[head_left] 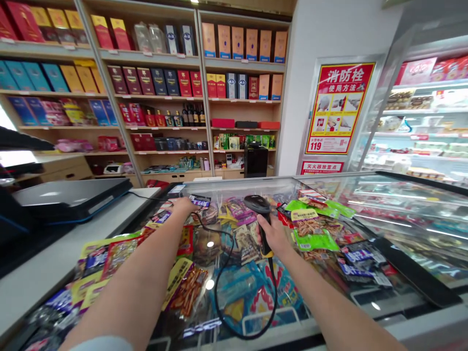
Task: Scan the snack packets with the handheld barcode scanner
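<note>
My right hand [273, 237] is wrapped around the grip of a black handheld barcode scanner [258, 204], whose head points away over the glass freezer lid [369, 297]. Its black cable [223, 287] loops down towards me. My left hand [183, 204] reaches forward and holds a small dark purple snack packet [199, 201] at the far side of the pile. Several snack packets lie spread on the glass, among them green ones [314, 234] to the right of the scanner and yellow and red ones [109, 253] under my left arm.
A grey counter [54, 263] runs along the left with a flat grey device [69, 197] on it. Wooden shelves of boxed goods and bottles [164, 83] fill the back wall. A refrigerated display [424, 117] stands at the right, beside a red fire-hydrant poster [338, 107].
</note>
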Demonstrator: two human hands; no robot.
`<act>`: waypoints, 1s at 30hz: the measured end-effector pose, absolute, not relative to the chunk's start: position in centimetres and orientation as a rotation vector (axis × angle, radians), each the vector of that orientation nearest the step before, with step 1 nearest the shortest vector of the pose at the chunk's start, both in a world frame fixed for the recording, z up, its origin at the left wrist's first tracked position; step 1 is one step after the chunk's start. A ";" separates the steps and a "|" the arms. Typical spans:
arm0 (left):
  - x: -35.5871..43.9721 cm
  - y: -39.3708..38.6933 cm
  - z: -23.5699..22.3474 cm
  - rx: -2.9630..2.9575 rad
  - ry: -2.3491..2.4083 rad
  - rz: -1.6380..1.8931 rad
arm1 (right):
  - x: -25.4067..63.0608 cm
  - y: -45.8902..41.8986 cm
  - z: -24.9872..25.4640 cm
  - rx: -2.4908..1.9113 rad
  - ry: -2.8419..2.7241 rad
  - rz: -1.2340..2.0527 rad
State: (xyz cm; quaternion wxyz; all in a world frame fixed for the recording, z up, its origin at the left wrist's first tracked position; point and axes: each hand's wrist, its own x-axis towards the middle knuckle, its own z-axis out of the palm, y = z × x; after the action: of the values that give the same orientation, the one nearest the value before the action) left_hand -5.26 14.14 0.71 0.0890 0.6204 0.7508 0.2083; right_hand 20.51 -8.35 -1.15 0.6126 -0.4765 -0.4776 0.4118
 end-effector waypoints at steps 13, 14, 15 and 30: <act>2.4 5.1 1.4 1.366 1.464 1.455 | 20.5 -9.5 0.6 -1.059 -1.118 1.233; 3.2 4.2 1.2 1.278 1.373 1.477 | 20.8 -9.8 0.9 -1.060 -1.123 1.246; 3.9 3.4 0.9 1.217 1.302 1.488 | 21.1 -10.1 1.2 -1.063 -1.131 1.253; 5.7 -2.5 1.4 2.382 1.915 0.708 | 25.2 -13.2 0.4 -1.208 -1.419 1.215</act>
State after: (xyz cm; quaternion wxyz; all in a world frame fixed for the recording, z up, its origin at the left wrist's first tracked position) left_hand 5.68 -2.49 1.39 0.0021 0.7593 0.6103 0.2258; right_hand 25.24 -13.19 0.40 0.4426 -0.4870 -0.5719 0.4898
